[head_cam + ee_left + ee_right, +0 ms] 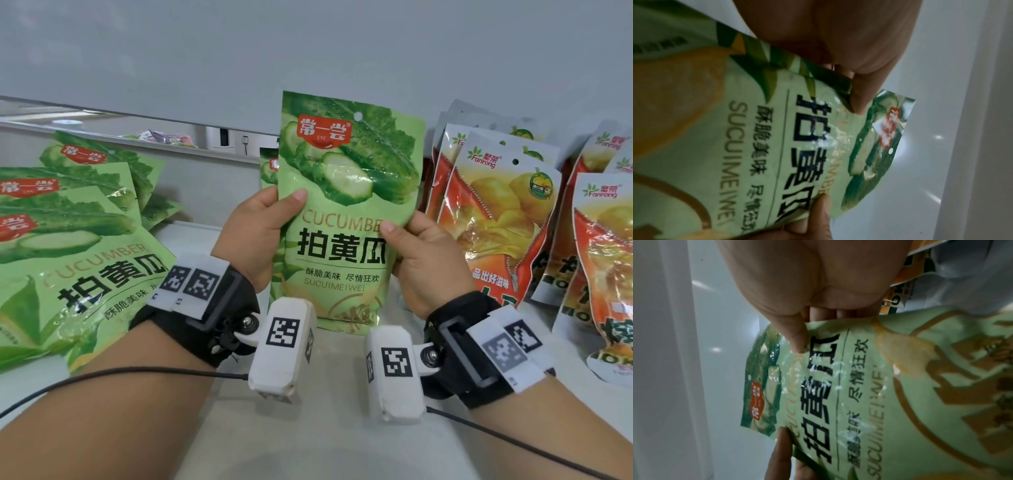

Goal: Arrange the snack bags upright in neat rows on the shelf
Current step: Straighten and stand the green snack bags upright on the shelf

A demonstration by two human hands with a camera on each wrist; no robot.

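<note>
I hold one green cucumber snack bag (pixel 342 212) upright at the middle of the white shelf (pixel 325 438), its printed front facing me. My left hand (pixel 287 202) pinches its left edge, thumb on the front and fingers behind. On the opposite edge my right hand (pixel 400 233) pinches the same way. The left wrist view shows the bag (pixel 756 146) under my left hand (pixel 859 104). In the right wrist view the bag (pixel 869 402) sits under my right hand (pixel 797 340). Its bottom edge is at shelf level; whether it touches, I cannot tell.
Several green cucumber bags (pixel 68 240) lie in a loose pile at the left. Another green bag (pixel 269 168) stands just behind the held one. Orange Fanrong bags (pixel 496 222) stand in rows at the right, some nearer the front edge (pixel 603 257). A grey wall (pixel 308 51) backs the shelf.
</note>
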